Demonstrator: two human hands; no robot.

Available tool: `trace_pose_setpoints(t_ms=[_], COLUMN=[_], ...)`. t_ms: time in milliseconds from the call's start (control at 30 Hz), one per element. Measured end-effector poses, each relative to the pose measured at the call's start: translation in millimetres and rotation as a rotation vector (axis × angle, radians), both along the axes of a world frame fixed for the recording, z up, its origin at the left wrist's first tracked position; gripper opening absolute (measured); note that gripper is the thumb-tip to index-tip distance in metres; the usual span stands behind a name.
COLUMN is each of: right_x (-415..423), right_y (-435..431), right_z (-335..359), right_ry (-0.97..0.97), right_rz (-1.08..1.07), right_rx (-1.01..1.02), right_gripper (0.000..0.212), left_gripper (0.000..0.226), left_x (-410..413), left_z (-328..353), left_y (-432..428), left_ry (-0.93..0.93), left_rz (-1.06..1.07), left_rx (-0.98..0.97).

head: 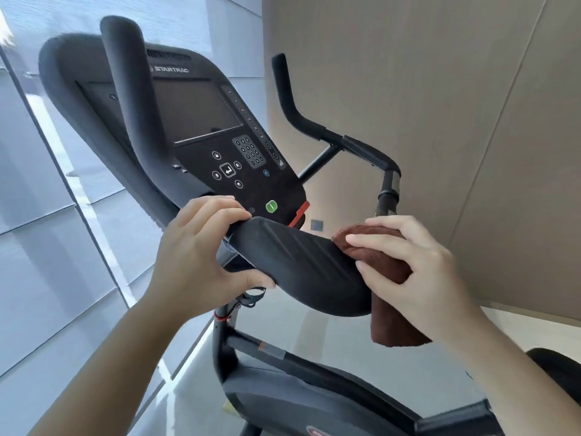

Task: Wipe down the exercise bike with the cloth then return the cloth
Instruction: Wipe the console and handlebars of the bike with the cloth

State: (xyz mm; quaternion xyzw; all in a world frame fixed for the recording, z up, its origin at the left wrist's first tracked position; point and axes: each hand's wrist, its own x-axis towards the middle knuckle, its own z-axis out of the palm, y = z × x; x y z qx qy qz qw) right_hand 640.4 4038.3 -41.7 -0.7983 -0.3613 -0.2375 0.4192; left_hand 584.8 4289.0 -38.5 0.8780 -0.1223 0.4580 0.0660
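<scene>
Beige wall panels (pixel 408 89) rise on your right, grey-blue glazed panes (pixel 47 215) on your left, and a pale glossy floor (pixel 314 328) lies below.

Nearest you, at the bottom of the view, is the dark housing and slanted frame tube of the exercise bike (pixel 283 401); both your bare forearms reach up over it.

Your left hand (pixel 195 256) grips the left end of a black curved pad (pixel 301 265) that sits just below the console: the fingers are curled over its top edge and the thumb is tucked under its lower edge.

Your right hand (pixel 408 265) holds the brown cloth (pixel 393 325) against the pad's right end. Its fingers wrap round the folded cloth, with the fingertips (pixel 355 239) lying on top, and the cloth's loose end hangs down past the pad's lower edge.

Just beyond the pad, the tilted console (pixel 201 121) shows a dark screen, a keypad (pixel 250 151), a green button (pixel 271 206) and a red tab (pixel 298 214) at its lower corner.

A thick black upright grip (pixel 132 89) crosses in front of the console's left side. Farther right, a bent black handlebar (pixel 298 118) stands out against the wall.
</scene>
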Motion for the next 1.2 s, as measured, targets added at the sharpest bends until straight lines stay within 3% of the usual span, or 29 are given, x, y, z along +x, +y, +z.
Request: trace_pose_setpoints(t_ms=[167,300,433,700,833,1000,1100,1200], right_x=[-22,-30,-53,-62,-80,-76,-69,-78], right_y=[57,44,28,101,78,121,138,114], right_z=[30,26,7,12,2,12,19,12], right_ry=[-0.076,0.009,-0.075,-0.169,-0.016,-0.242,-0.209,-0.15], right_rz=[0.071,0.033,-0.133,-0.513,-0.578,-0.657,-0.644,-0.577], right_rx=[-0.102,-0.243,-0.173,-0.102,-0.152,-0.27,-0.219,-0.295], right_gripper=[0.032,0.038,0.035,0.029,0.048,0.04,0.041,0.062], left_gripper=[0.076,0.064,0.056,0.053,0.054,0.049,0.048,0.05], left_x=[3,7,13,18,19,17,17,16], left_z=[5,1,2,-7,-9,-5,-4,-3], left_y=[11,26,36,50,52,54,57,60], left_ry=[0.004,-0.006,-0.039,-0.1,-0.081,-0.065,-0.032,0.003], left_rz=[-0.099,-0.173,-0.235,-0.297,-0.328,-0.369,-0.389,-0.394], left_rx=[0.029,0.115,0.193,0.203,0.189,0.172,0.182,0.194])
